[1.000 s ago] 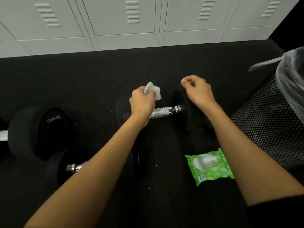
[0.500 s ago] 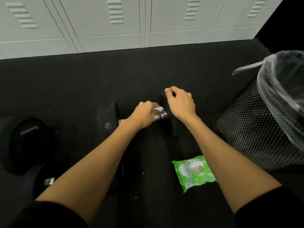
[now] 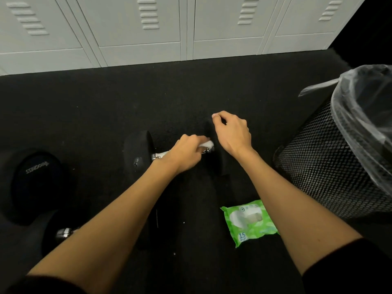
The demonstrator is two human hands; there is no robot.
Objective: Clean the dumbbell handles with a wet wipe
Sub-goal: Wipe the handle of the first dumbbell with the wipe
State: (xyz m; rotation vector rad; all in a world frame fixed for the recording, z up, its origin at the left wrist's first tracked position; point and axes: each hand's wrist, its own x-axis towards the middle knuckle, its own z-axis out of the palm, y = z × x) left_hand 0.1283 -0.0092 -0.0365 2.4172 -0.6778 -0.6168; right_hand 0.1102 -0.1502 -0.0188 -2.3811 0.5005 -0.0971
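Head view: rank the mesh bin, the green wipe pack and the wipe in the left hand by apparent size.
1. Mesh bin, largest, though cut off by the frame edge.
2. Wipe pack.
3. Wipe, smallest; the left hand hides most of it.

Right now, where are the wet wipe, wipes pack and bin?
wet wipe (image 3: 207, 144): head view, exposed white corner.
wipes pack (image 3: 248, 222): head view, green front.
bin (image 3: 326, 166): head view, mesh wall.
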